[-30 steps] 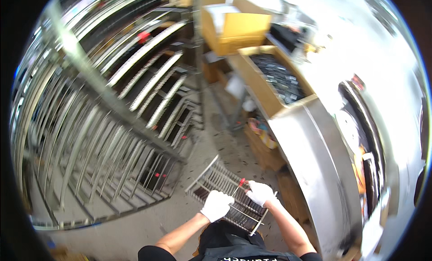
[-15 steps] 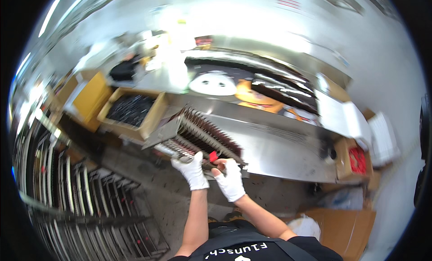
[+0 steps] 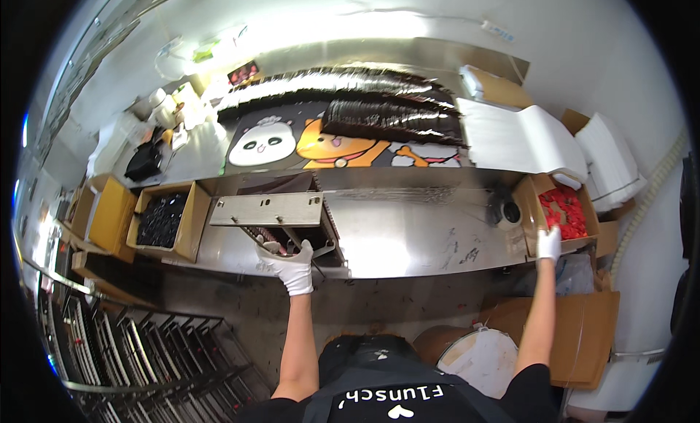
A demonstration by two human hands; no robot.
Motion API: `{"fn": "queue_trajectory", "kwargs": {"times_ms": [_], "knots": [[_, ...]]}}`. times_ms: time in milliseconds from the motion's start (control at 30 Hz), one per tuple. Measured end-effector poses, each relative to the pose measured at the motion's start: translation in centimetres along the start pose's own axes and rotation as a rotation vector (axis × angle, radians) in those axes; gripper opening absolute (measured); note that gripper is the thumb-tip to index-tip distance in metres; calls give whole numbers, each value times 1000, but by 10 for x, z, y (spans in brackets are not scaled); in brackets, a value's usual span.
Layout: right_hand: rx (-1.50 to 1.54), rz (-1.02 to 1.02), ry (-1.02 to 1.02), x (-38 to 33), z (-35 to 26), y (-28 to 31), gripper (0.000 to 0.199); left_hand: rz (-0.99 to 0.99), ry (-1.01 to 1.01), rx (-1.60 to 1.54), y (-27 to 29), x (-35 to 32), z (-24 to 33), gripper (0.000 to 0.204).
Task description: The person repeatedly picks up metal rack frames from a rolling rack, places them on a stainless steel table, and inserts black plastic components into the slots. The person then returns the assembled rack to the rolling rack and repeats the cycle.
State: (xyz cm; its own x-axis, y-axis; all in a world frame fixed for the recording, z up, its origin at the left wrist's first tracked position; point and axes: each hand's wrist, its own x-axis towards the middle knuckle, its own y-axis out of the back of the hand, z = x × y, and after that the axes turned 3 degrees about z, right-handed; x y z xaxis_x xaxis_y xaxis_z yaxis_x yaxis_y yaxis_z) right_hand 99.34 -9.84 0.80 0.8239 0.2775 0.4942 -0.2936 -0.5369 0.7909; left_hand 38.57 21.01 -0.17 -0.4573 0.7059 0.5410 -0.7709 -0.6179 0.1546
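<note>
My left hand, in a white glove, is closed round the near side of a slotted metal rack on the steel bench. Dark thin sheets or strips show inside the rack; their exact kind is hard to make out. Far to the right, my right hand, also gloved, is at the near edge of a cardboard box of small red pieces. Its fingertips are too small and partly hidden to show whether they grip anything.
On the left stands a cardboard box of small black pieces. Long rows of shiny dark strips lie on a cartoon-printed mat at the back. A round dark object sits beside the red pieces' box. Metal racks fill the lower left.
My right hand has left the rack, where a red piece was at its fingers, and moved right to the box. The rack has turned and moved slightly left, still in my left hand.
</note>
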Motion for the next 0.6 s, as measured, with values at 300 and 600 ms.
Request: {"fn": "queue_trajectory", "kwargs": {"times_ms": [300,600], "knots": [[750,-897,220,-145,-196,-37,25,-90,102,205,33,22,-48,109],[589,-1132,460,-290,-343,-84,22,-1282,-696,531,-59,87,-7,89]]}}
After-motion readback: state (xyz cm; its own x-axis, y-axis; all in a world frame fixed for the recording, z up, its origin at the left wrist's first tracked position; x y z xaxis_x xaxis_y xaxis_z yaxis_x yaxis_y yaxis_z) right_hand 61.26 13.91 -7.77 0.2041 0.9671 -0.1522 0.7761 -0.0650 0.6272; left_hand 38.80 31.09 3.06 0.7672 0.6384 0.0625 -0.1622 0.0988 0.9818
